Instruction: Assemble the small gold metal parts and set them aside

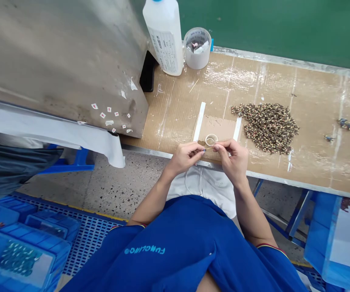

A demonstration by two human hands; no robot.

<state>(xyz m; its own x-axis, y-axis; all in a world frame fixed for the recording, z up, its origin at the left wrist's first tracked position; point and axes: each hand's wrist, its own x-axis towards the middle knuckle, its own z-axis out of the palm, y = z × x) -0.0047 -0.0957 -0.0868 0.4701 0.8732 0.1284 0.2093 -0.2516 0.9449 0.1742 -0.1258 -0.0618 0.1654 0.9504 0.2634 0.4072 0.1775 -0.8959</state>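
Observation:
My left hand (187,156) is closed in a pinch at the table's front edge, with a tiny dark blue piece (204,150) at its fingertips. Facing it, my right hand (232,158) pinches a thin yellowish stick (210,148), whose tip reaches the piece. Just beyond the fingertips stands a small round white-rimmed cup (211,135). It rests on a cardboard pad (219,125) edged by two white strips. To the right lies a heap of small dark brown and yellow pieces (269,125).
A white bottle (165,40) and a tub of scraps (197,61) stand at the back. A metal cabinet (71,52) borders the left. Loose pieces (345,124) lie far right. Blue crates (41,239) sit low on the left; another blue bin (321,239) is at lower right.

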